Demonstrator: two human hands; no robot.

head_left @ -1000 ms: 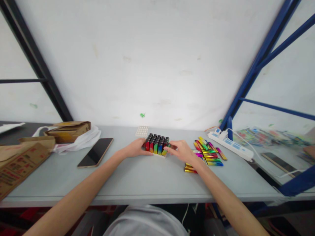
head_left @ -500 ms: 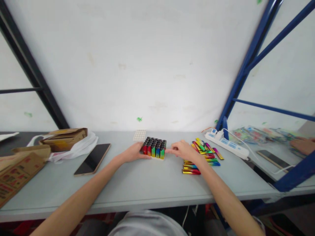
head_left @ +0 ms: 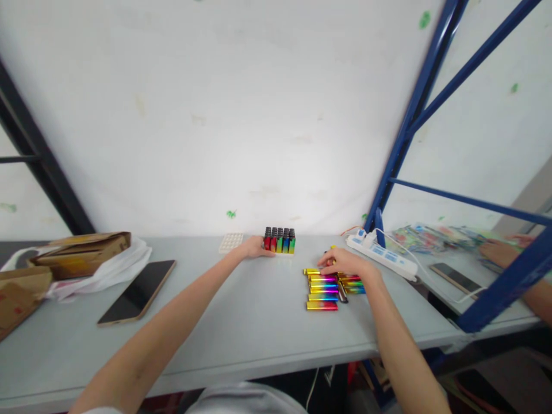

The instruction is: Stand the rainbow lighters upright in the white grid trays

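A tight block of lighters (head_left: 279,244) with black tops and bright coloured bodies stands upright on the grey table near the wall. My left hand (head_left: 255,247) is closed around the left end of this block, its thumb along the front. To the right, several shiny metallic lighter casings (head_left: 323,298) lie flat in a rough column, with more beside and under my right hand (head_left: 340,262). That hand's fingers are drawn together at the upper end of the column, pinching a gold casing (head_left: 309,271); its far end is hidden by the fingers.
A pale gridded tray (head_left: 230,242) lies left of the lighters. Further left are a phone (head_left: 138,292), a white plastic bag (head_left: 137,256) and cardboard boxes (head_left: 81,256). A power strip (head_left: 383,254) and blue rack post (head_left: 382,195) stand right. Beyond, another person's hand (head_left: 495,252) shows.
My right hand has moved from beside the lighter block to the casings, which now lie in a different arrangement. The lighter block has shifted toward the wall with my left hand still on it.
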